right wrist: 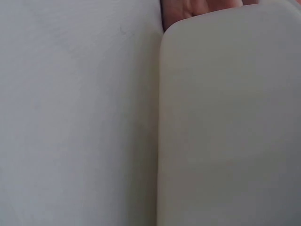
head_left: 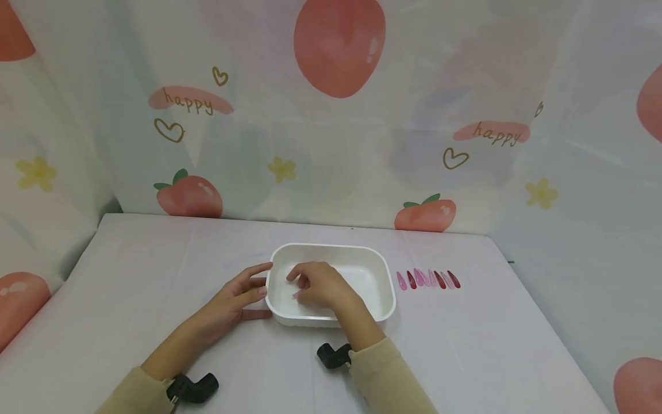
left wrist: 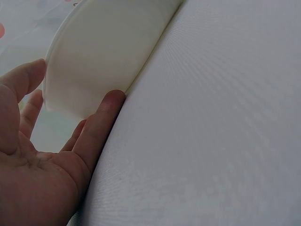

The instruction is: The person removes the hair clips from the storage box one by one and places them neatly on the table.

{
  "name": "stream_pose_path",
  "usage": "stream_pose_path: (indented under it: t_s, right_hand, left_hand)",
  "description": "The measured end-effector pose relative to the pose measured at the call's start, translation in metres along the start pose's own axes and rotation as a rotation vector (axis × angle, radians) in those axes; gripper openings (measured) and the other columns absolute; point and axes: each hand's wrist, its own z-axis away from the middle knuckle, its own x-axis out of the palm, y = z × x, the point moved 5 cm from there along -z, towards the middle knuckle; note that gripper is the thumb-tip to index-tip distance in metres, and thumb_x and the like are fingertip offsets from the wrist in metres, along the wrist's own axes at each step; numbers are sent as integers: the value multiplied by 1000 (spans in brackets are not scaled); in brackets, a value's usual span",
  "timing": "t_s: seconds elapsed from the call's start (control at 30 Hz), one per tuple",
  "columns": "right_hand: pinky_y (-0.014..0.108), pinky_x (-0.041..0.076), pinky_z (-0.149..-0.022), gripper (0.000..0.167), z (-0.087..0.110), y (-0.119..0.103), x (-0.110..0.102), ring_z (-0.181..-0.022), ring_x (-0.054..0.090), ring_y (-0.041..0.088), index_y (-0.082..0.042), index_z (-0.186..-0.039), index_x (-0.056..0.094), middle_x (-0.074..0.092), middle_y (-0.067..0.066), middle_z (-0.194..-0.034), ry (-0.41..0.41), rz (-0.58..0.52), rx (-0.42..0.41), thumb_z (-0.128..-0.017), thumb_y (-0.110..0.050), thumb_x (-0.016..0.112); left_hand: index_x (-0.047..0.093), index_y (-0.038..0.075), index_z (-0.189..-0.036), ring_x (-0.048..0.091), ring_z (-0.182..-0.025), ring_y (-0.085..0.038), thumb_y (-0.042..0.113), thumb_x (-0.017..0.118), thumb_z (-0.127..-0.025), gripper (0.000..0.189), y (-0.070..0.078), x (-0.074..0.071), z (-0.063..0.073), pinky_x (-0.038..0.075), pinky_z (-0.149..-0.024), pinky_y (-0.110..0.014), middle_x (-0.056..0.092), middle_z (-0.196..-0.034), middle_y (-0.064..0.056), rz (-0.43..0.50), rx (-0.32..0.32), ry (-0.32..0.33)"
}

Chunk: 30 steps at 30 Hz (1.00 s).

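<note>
A white rectangular tray (head_left: 341,323) with rounded corners stands on the table. My left hand (head_left: 227,302) rests against its left end with spread, fairly straight fingers; the left wrist view shows the fingers touching the tray wall (left wrist: 101,56). Inside the tray's left half is my right hand (head_left: 323,286), its fingers bent downward. A tiny pinkish spot (head_left: 296,295) shows by the thumb, too small to tell whether it is a clip or the thumb tip. To the right of the tray, several pink and red snap hair clips (head_left: 439,280) lie side by side in a row.
A white cloth covers the table (head_left: 481,333). Behind and beside it hangs a patterned backdrop (head_left: 341,149) with peaches, hearts and lettering. Black wrist-camera mounts (head_left: 193,389) stick out from both sleeves above the cloth.
</note>
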Motion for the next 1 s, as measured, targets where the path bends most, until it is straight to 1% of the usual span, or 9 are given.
stream_pose_path:
  t_s: [0.17, 0.3, 0.4, 0.5, 0.57, 0.67, 0.83, 0.9, 1.0]
  right_hand:
    - [24, 43, -64, 23, 2, -3, 0, -68, 51, 10, -17, -102, 72, 57, -7, -73, 5, 77, -5, -82, -7, 75]
    - [23, 41, -62, 25, 3, -4, 0, -65, 48, 9, -18, -101, 72, 56, -7, -72, 9, 118, -3, -81, -3, 66]
    - [24, 41, -61, 27, 3, -3, 0, -65, 49, 9, -19, -102, 73, 56, -7, -74, 13, 127, 5, -82, -4, 64]
    - [25, 42, -62, 26, 2, -3, -1, -66, 50, 10, -19, -102, 74, 58, -6, -74, 24, 104, 0, -83, -5, 63]
    - [25, 43, -64, 27, 2, -3, -3, -69, 51, 10, -18, -103, 74, 59, -6, -75, 31, 66, -17, -83, -4, 61]
    - [24, 45, -66, 29, 2, -5, -6, -72, 53, 11, -17, -104, 74, 61, -5, -78, 36, -34, -43, -84, -3, 58]
    - [26, 50, -60, 28, 5, -3, -14, -67, 61, 14, -15, -110, 74, 64, -1, -81, 19, -255, -30, -88, -6, 58]
    - [28, 54, -61, 28, 6, -2, -17, -66, 63, 16, -13, -112, 73, 64, 2, -82, 13, -337, -23, -89, -6, 58]
    - [31, 59, -65, 27, 7, 0, -23, -69, 64, 19, -9, -114, 73, 64, 6, -85, 14, -440, -24, -90, -6, 59]
  left_hand:
    - [27, 17, -156, 51, -128, -37, 17, 55, -103, 60, 1, 0, 0, 54, -95, -53, 31, -153, -26, 9, 9, -4]
    - [27, 16, -156, 51, -128, -36, 16, 54, -103, 60, 2, 1, 0, 54, -95, -52, 32, -153, -26, 11, 8, -5]
    - [27, 17, -156, 51, -128, -36, 15, 54, -103, 59, 1, 1, 0, 54, -95, -52, 32, -153, -25, 3, 0, 2]
    - [28, 18, -156, 51, -128, -37, 16, 54, -104, 59, 1, 1, 0, 55, -95, -52, 32, -153, -25, -5, -5, 8]
    - [28, 18, -156, 51, -129, -37, 16, 54, -103, 59, 1, 1, 0, 55, -95, -52, 32, -153, -25, -5, -5, 8]
    - [29, 19, -156, 50, -129, -37, 17, 55, -103, 59, 1, 2, 0, 55, -95, -52, 32, -153, -25, -3, -2, 6]
    - [29, 19, -156, 50, -129, -37, 17, 54, -103, 59, 2, 2, 1, 55, -95, -52, 31, -153, -25, -2, 0, 6]
    - [28, 19, -156, 50, -129, -38, 17, 54, -104, 59, 2, 2, 1, 55, -95, -52, 31, -153, -26, -3, 0, 7]
    - [28, 19, -156, 50, -130, -39, 16, 53, -104, 58, 2, 2, 1, 55, -95, -52, 32, -153, -25, -11, -1, 9]
